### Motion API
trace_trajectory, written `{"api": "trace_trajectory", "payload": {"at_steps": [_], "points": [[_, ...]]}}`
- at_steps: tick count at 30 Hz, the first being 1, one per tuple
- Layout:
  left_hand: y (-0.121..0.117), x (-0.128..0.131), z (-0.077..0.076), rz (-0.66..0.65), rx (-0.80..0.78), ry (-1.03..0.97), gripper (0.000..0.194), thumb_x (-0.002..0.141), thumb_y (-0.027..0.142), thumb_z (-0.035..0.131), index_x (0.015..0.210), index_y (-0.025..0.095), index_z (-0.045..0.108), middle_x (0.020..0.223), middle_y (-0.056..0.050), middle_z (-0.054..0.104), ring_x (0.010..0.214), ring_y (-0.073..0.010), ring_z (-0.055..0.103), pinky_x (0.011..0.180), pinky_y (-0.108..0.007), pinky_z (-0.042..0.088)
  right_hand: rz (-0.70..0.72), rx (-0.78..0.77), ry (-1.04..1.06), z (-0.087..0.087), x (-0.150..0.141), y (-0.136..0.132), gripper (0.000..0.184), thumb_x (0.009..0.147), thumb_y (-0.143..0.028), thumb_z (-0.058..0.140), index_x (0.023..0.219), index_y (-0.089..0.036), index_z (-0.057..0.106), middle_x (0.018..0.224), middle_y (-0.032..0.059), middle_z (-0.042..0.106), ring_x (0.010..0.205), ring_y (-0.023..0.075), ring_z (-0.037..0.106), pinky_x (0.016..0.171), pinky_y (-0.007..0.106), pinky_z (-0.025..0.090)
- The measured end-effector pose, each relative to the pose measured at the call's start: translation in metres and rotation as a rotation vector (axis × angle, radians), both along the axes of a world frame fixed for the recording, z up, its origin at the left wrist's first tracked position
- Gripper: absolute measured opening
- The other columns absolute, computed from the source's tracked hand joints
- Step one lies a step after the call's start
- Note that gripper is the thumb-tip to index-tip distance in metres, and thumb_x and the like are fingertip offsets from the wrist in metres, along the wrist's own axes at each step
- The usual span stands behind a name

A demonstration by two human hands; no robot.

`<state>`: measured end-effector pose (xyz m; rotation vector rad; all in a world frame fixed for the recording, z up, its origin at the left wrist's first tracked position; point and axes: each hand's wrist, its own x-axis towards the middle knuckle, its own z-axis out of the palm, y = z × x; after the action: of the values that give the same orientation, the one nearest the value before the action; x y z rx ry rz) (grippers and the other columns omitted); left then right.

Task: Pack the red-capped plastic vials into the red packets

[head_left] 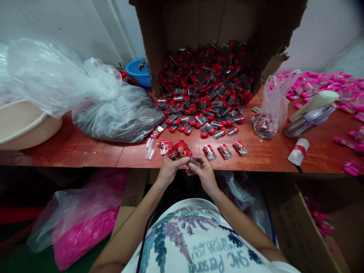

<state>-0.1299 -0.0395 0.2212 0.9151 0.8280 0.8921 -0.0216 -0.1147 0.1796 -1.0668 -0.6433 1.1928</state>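
My left hand (170,169) is closed on a red printed packet (181,150) at the table's front edge. My right hand (202,170) pinches a small dark piece (193,161) right beside it, fingertips touching the left hand's. Several more red packets (225,150) lie in a row on the red-brown table (93,151) just past my hands. Behind them a heap of small clear cases with red caps (205,94) spills out of a tipped cardboard box (216,22).
A clear plastic bag of dark pieces (119,117) lies at left, with a beige basin (22,125) and a blue bowl (139,72). At right are a small bag (270,110), a hand-held tool (309,113), a tape roll (298,151) and pink items (327,87). A bag of pink items (82,231) sits under the table.
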Motion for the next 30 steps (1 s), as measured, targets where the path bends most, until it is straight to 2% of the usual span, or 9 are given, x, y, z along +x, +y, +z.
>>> {"api": "trace_trajectory", "payload": {"at_steps": [4, 6, 10, 15, 18, 21, 25, 30], "points": [[-0.003, 0.005, -0.001, 0.012, 0.024, 0.008, 0.026, 0.056, 0.016, 0.081, 0.077, 0.014, 0.065, 0.072, -0.001, 0.066, 0.066, -0.0144, 0.062, 0.066, -0.026, 0.051, -0.156, 0.031, -0.21, -0.004, -0.004, 0.0, 0.025, 0.078, -0.03, 0.066, 0.099, -0.022, 0.055, 0.089, 0.0001, 0.06, 0.073, 0.013, 0.064, 0.065, 0.027, 0.057], [-0.005, 0.007, -0.003, 0.023, 0.023, 0.016, 0.027, 0.055, 0.017, 0.081, 0.076, 0.014, 0.065, 0.07, 0.0, 0.065, 0.063, -0.0138, 0.061, 0.062, -0.025, 0.05, -0.171, 0.037, -0.244, -0.005, -0.005, 0.0, 0.026, 0.078, -0.029, 0.065, 0.102, -0.023, 0.055, 0.092, 0.0008, 0.059, 0.074, 0.0134, 0.063, 0.065, 0.028, 0.057], [-0.006, 0.007, -0.005, 0.008, -0.031, -0.009, 0.028, 0.055, 0.018, 0.082, 0.078, 0.014, 0.067, 0.072, -0.002, 0.067, 0.064, -0.015, 0.062, 0.06, -0.025, 0.05, -0.113, 0.048, -0.162, -0.002, -0.002, 0.002, 0.037, 0.079, -0.03, 0.063, 0.114, -0.026, 0.052, 0.095, 0.0008, 0.058, 0.071, 0.0125, 0.062, 0.06, 0.026, 0.056], [-0.001, 0.003, -0.007, 0.075, -0.053, -0.029, 0.025, 0.058, 0.018, 0.08, 0.079, 0.014, 0.067, 0.076, -0.002, 0.069, 0.068, -0.015, 0.064, 0.065, -0.026, 0.052, -0.09, -0.005, -0.115, -0.001, 0.004, 0.005, 0.038, 0.073, -0.03, 0.07, 0.108, -0.024, 0.056, 0.085, -0.0017, 0.061, 0.062, 0.0112, 0.061, 0.054, 0.023, 0.054], [0.003, 0.0, -0.009, 0.099, -0.056, -0.005, 0.027, 0.056, 0.017, 0.081, 0.078, 0.014, 0.066, 0.074, -0.002, 0.069, 0.067, -0.015, 0.064, 0.066, -0.026, 0.052, -0.007, -0.011, -0.101, -0.003, 0.008, 0.006, 0.042, 0.073, -0.028, 0.07, 0.113, -0.024, 0.057, 0.085, -0.0016, 0.063, 0.065, 0.0114, 0.062, 0.06, 0.024, 0.054], [0.003, 0.0, -0.012, 0.057, -0.084, -0.007, 0.026, 0.056, 0.016, 0.081, 0.077, 0.013, 0.066, 0.073, -0.002, 0.069, 0.066, -0.0149, 0.064, 0.067, -0.027, 0.052, 0.042, 0.009, -0.097, -0.006, 0.011, 0.006, 0.042, 0.075, -0.028, 0.069, 0.115, -0.026, 0.06, 0.093, -0.0006, 0.062, 0.072, 0.0117, 0.062, 0.067, 0.026, 0.055], [0.0, 0.001, -0.017, -0.041, -0.126, 0.001, 0.023, 0.058, 0.016, 0.08, 0.077, 0.011, 0.068, 0.073, -0.004, 0.069, 0.064, -0.0148, 0.063, 0.065, -0.026, 0.051, 0.054, -0.008, 0.013, -0.009, 0.015, 0.007, 0.047, 0.074, -0.03, 0.07, 0.119, -0.029, 0.057, 0.09, -0.0017, 0.062, 0.07, 0.0125, 0.063, 0.065, 0.028, 0.056], [-0.002, 0.001, -0.021, -0.018, -0.14, -0.013, 0.021, 0.059, 0.016, 0.079, 0.076, 0.012, 0.067, 0.072, -0.002, 0.068, 0.064, -0.0134, 0.062, 0.063, -0.024, 0.051, 0.051, -0.05, -0.03, -0.014, 0.016, 0.008, 0.039, 0.073, -0.032, 0.07, 0.11, -0.023, 0.062, 0.082, -0.0009, 0.065, 0.068, 0.0133, 0.063, 0.061, 0.026, 0.054]]}}
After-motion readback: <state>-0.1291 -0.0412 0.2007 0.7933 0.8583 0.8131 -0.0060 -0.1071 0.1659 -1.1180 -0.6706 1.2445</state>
